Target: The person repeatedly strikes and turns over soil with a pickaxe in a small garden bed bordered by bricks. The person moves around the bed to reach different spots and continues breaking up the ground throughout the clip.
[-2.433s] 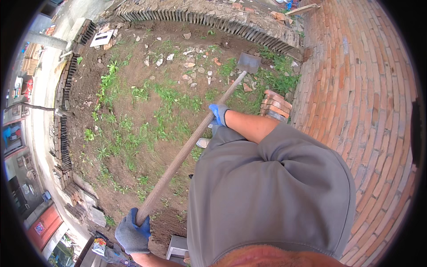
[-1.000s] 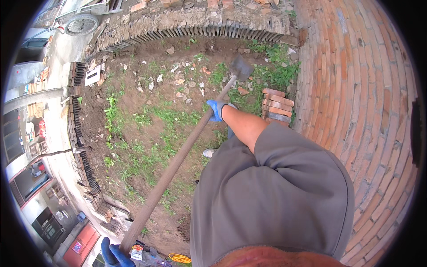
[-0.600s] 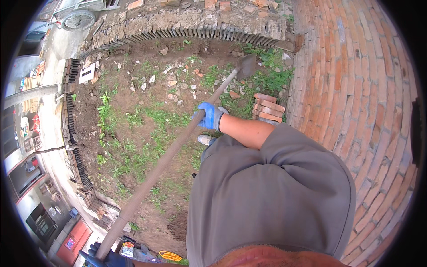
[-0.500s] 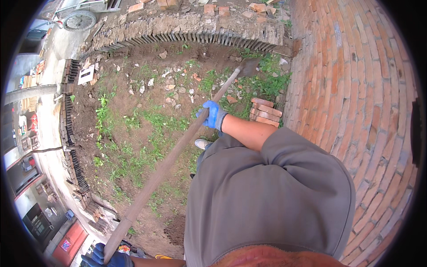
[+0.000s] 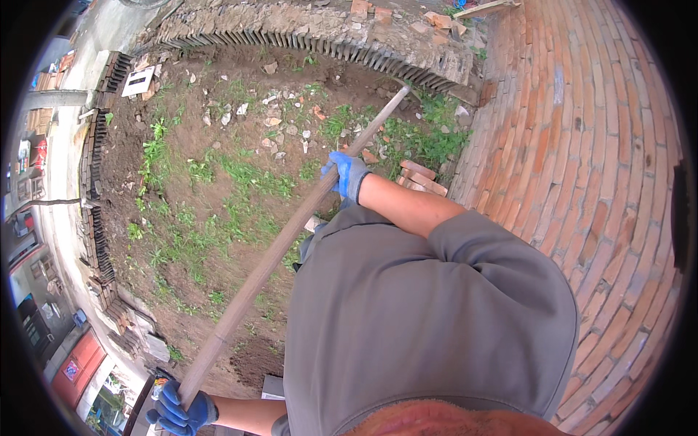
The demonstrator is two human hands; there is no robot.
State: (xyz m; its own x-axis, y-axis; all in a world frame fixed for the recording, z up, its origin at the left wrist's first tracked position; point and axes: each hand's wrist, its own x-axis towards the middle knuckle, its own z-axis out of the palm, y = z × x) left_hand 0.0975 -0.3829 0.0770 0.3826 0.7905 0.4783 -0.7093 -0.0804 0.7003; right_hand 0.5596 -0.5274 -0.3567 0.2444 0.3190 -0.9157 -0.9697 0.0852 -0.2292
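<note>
A hoe (image 5: pixel 251 285) with a long wooden handle slants from my lower left up to the far side of the dirt plot. My right hand (image 5: pixel 347 176), in a blue glove, is closed round the middle of the handle. Down at the near end, my left hand (image 5: pixel 182 411), in a darker blue glove, wraps round the handle. The far tip of the handle reaches the weeds by the low tile edging. Only a thin edge shows there, and the blade's face cannot be made out.
A brick wall (image 5: pixel 560 167) rises along my right. Stacked bricks (image 5: pixel 422 178) lie beside it, near my right forearm. A curved tile border (image 5: pixel 320 51) closes the far side; another tile row (image 5: pixel 98 182) runs along the left. Weeds (image 5: pixel 247 178) and broken shards dot the soil.
The dark blade, seen flat half a second ago, now shows only as an edge. My left hand has risen slightly and moved right in view. The surroundings have shifted with my head.
</note>
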